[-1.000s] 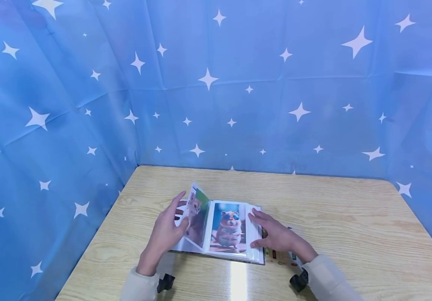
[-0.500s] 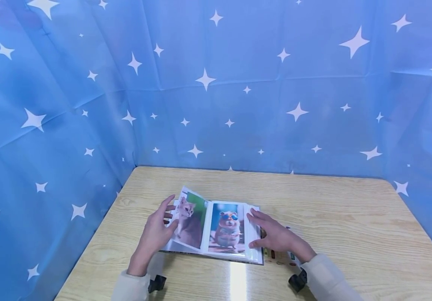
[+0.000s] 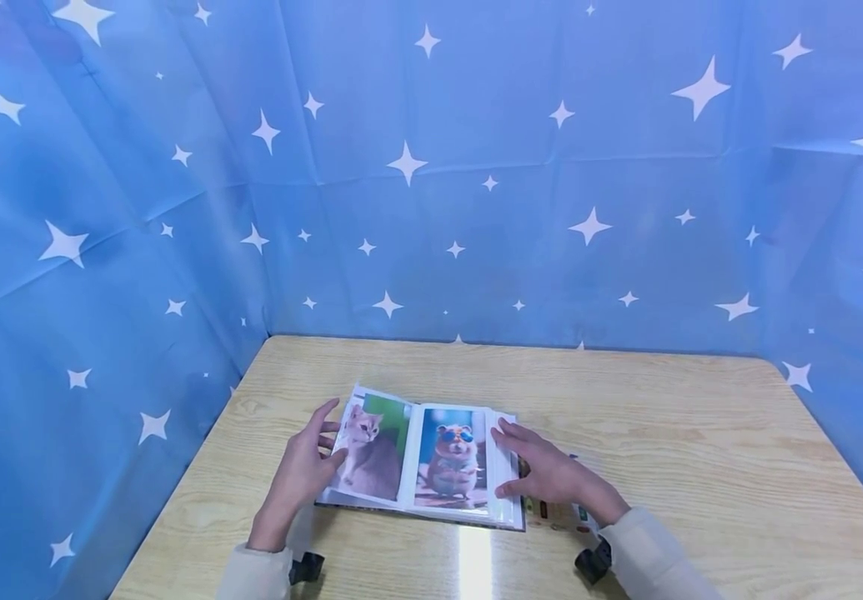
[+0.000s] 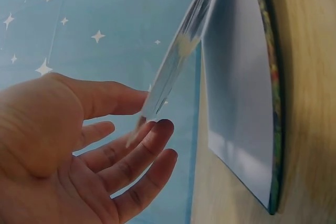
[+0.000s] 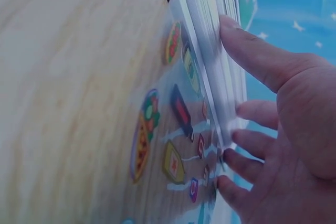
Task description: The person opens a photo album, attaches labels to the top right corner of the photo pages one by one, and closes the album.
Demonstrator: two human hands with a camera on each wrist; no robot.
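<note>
Photo album (image 3: pixel 410 458) lies open on the table (image 3: pixel 664 433) between the two hands. Left hand (image 3: pixel 299 467) lightly pinches the outer edge of a raised page (image 4: pixel 176 61), thumb on one side and bent fingers on the other; a cat photo (image 3: pixel 371 454) shows on it. Right hand (image 3: pixel 551 475), fingers loosely spread and gripping nothing, touches the opposite page edges, near the hamster photo (image 3: pixel 454 467). Beneath that hand lies a clear sheet with food pictures (image 5: pixel 173 161).
</note>
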